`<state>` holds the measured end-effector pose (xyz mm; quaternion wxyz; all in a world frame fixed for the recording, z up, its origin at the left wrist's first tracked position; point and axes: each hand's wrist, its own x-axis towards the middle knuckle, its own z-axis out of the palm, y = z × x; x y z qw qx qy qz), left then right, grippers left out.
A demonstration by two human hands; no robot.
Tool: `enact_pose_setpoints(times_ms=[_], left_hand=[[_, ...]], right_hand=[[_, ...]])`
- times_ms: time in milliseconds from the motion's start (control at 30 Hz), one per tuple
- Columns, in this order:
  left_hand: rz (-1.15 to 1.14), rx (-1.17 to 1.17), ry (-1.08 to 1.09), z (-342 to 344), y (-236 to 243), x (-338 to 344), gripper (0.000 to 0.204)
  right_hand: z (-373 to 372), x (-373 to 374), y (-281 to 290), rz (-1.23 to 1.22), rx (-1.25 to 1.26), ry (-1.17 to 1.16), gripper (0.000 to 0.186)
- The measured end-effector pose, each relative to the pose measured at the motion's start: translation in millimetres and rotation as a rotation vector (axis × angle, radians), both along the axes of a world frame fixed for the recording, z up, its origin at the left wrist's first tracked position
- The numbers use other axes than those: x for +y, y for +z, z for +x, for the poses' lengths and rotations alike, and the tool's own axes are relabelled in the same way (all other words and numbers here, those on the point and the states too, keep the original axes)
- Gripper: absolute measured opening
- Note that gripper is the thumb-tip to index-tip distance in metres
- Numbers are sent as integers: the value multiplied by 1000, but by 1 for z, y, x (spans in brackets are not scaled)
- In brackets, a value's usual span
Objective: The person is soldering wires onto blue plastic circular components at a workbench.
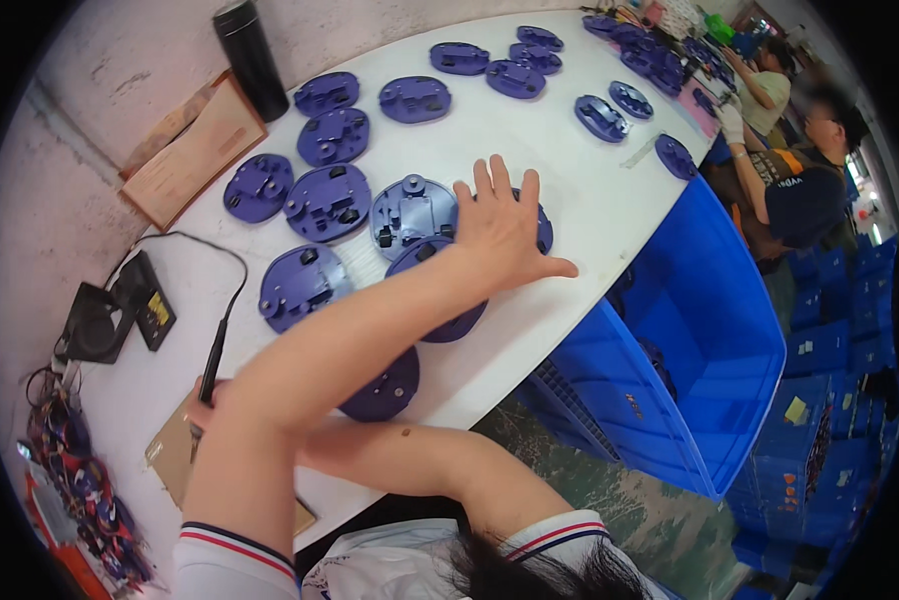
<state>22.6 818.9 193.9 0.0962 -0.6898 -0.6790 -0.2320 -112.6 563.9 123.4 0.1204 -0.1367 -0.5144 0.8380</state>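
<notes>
My arms cross over the white table point(570, 290). My left hand point(500, 235) reaches out to the right, fingers spread, over a round purple plastic housing point(543, 225) that it partly covers; whether it touches is unclear. Beside it lie a shinier purple housing point(413, 215) and another point(460, 320) half hidden under my left forearm. At the left, my right hand point(203, 408), mostly behind my left arm, grips a black soldering iron point(215, 355) by its handle. Its cord point(240, 260) loops back toward the wall. Below it lies a brown board point(175, 455).
Several more purple housings point(415, 100) are spread along the table. A black stand point(100, 320), bundled wires point(75, 460), a cardboard box point(195, 150) and a black bottle point(252, 60) line the left side. A blue bin point(715, 390) stands at the right edge; co-workers point(800, 170) sit beyond.
</notes>
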Motion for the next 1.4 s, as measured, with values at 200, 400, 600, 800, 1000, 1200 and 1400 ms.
enact_pose_setpoints(times_ms=[200,400,600,800,1000,1200,1400], left_hand=[[-311,-195,-174,24,-2,-23,84],[51,-370,-412,29,58,-145,83],[-41,-410,-50,-78,50,-374,92],[-446,-188,467,-109,27,-504,114],[-2,-429,1115,-72,-15,-499,125],[-128,-525,667,-105,-4,-525,104],[-4,-515,660,-102,6,-520,118]], right_hand=[[2,-2,3,-76,45,-132,29],[11,18,14,-121,-15,-74,24],[13,28,34,-364,-134,-125,24],[16,21,43,-330,-82,-144,16],[5,15,40,-364,-65,-136,16],[13,26,36,-436,-37,-65,17],[14,24,33,-335,-13,-21,18]])
